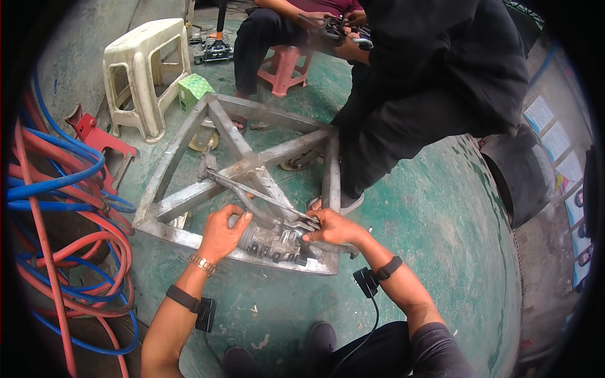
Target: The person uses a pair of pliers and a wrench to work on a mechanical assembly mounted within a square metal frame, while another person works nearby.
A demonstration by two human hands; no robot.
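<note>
A square frame of welded metal tubes with crossed bars [183, 236] lies on the green floor before me. Resting on its near side is a grey metal part [271, 244], roughly cylindrical with a row of dark ports. My left hand [220, 233] hovers at or touches the part's left end, its thumb and forefinger apart and nothing seen between them. At the other end my right hand [334, 227] is closed round a slim metal tool [307, 220], partly hidden by the fingers. A hammer [206, 167] lies across the frame, handle toward the part.
Red and blue hoses [82, 239] pile up at left, near a red metal stand [101, 142]. Beyond are a cream stool [148, 69], a green box [193, 91] and a pink stool [285, 69]. A person in black trousers [403, 120] stands at the frame's right; another sits behind, holding metal parts [334, 30].
</note>
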